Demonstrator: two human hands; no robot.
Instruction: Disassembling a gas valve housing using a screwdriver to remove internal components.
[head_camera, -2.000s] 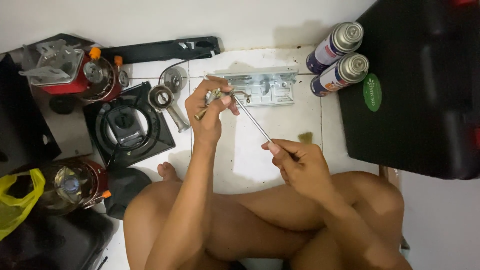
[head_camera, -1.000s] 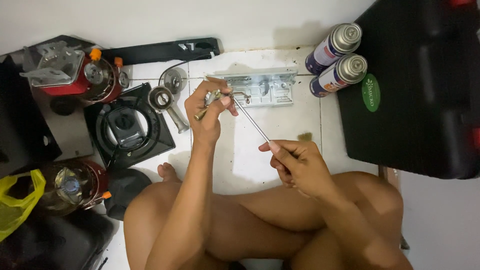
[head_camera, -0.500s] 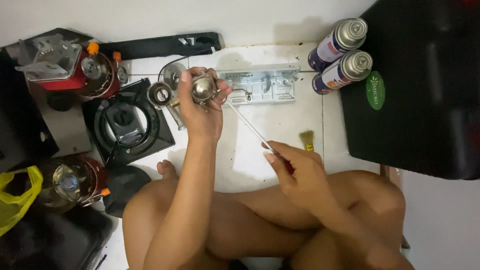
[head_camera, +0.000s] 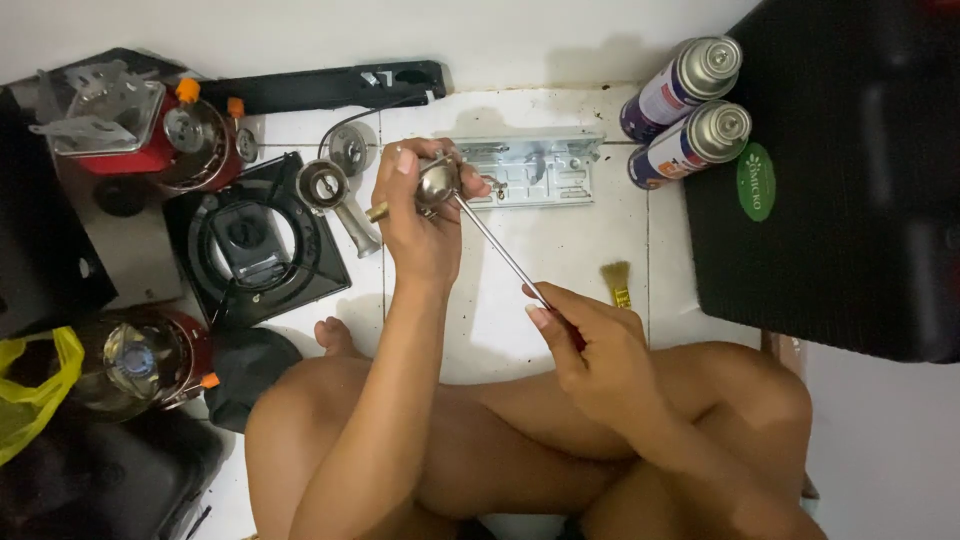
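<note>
Above the white tiled floor (head_camera: 560, 250), between my raised knees, I see my left hand (head_camera: 420, 225) clenched around a small round metal valve part (head_camera: 438, 182), with a brass nozzle (head_camera: 377, 211) poking out toward the left. My right hand (head_camera: 590, 350) grips the red handle of a long screwdriver (head_camera: 500, 250), fingers wrapped tight. Its thin steel shaft runs diagonally, long axis from lower right to upper left, tip pointing up-left and meeting the valve part in the left hand. Just beyond that hand a grey metal bracket plate (head_camera: 535, 170) lies flat on the floor. Left of it sit a burner head (head_camera: 325, 185) and a black square stove base (head_camera: 260, 250). A small brush (head_camera: 617, 280) lies near my right hand, and two gas canisters (head_camera: 685, 110) lie side by side at the upper right.
</note>
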